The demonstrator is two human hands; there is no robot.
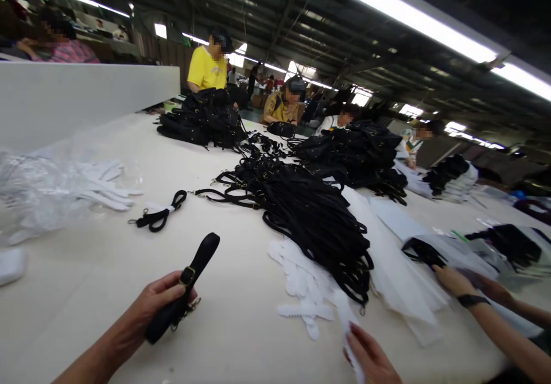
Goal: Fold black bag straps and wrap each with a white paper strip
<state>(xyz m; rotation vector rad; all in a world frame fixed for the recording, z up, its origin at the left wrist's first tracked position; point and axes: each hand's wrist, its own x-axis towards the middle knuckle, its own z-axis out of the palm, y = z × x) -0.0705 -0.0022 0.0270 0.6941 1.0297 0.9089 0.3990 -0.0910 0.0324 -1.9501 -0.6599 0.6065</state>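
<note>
My left hand is closed around a folded black strap with a brass-coloured buckle and metal clips, raised above the table. In my right hand a white strip is pinched between thumb and fingers, its far end over other strips. A loose pile of white strips lies just beyond it. Behind these spreads a large heap of black straps with metal hardware. One folded strap, with a white band around it, lies apart on the left side of the table.
Clear plastic bags and more white strips lie at left. Black bags are heaped at the back. A co-worker's hands at right handle a black item over plastic sheets. Several people stand around the table.
</note>
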